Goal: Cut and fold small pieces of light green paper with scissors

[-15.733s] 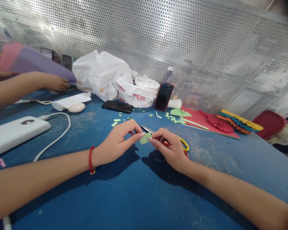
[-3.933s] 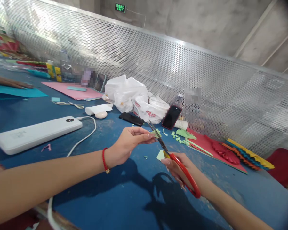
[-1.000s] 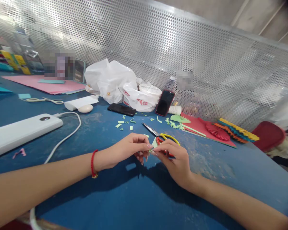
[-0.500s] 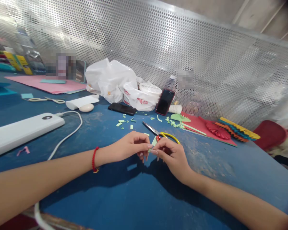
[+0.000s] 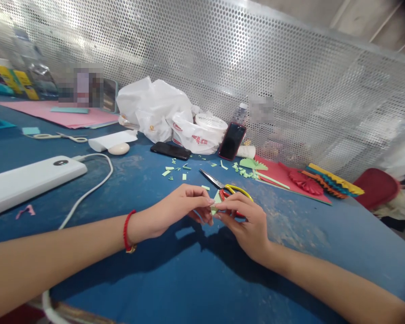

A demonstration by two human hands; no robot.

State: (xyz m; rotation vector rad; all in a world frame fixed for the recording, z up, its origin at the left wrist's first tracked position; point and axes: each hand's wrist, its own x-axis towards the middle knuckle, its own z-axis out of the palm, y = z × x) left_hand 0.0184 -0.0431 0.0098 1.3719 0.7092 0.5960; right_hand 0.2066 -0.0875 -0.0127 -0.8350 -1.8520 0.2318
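Scissors (image 5: 224, 186), gripped earlier, now lie beyond our right hand (image 5: 245, 219).
Its fingertips and our left hand's (image 5: 185, 206) pinch green paper (image 5: 214, 209), outline unclear.

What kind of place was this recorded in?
Probably a craft table in a workshop or classroom: scissors lie near green paper scraps, pleated paper strips rest nearby, and a perforated metal partition stands behind. The exact venue isn't clear.

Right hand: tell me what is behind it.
Partly behind the right hand lie the scissors: the blades and parts of the yellow handle and red handle show. The hand covers the rest of both handles; anything else directly behind it cannot be seen.
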